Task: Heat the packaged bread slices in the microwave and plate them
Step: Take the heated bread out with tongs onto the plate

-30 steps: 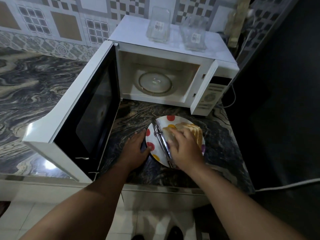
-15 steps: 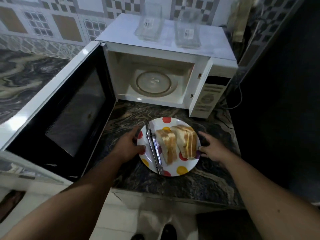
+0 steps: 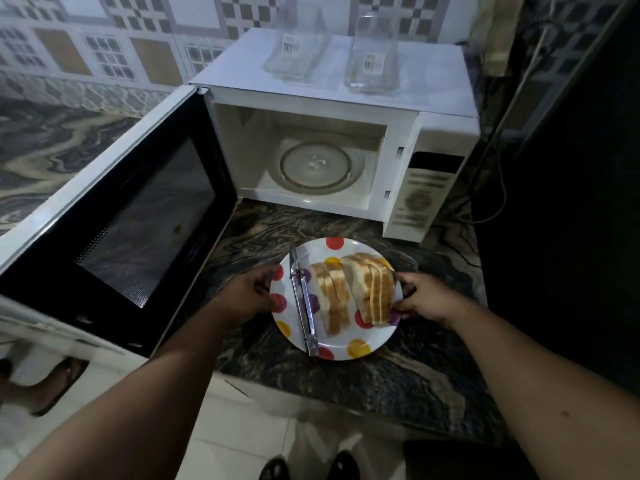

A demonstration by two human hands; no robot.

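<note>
- Microwave (image 3: 332,133) — door swung wide, turntable bare.
- Counter (image 3: 398,358) — carries the polka-dot plate (image 3: 363,351), in front of the oven.
- Right hand (image 3: 424,297) has moved off the bread to the plate's right rim, fingers curled on it; left hand (image 3: 242,296) likewise grips the left rim. Lift appears imminent.
- Bread slices (image 3: 353,292) — two leaning stacks, pale, unwrapped; tongs (image 3: 304,306) alongside.

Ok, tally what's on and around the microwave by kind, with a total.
Clear containers on the microwave: 2
Microwave, door open: 1
Dotted plate: 1
Stacks of bread slices on the plate: 2
Metal tongs on the plate: 1
Total: 7
</note>
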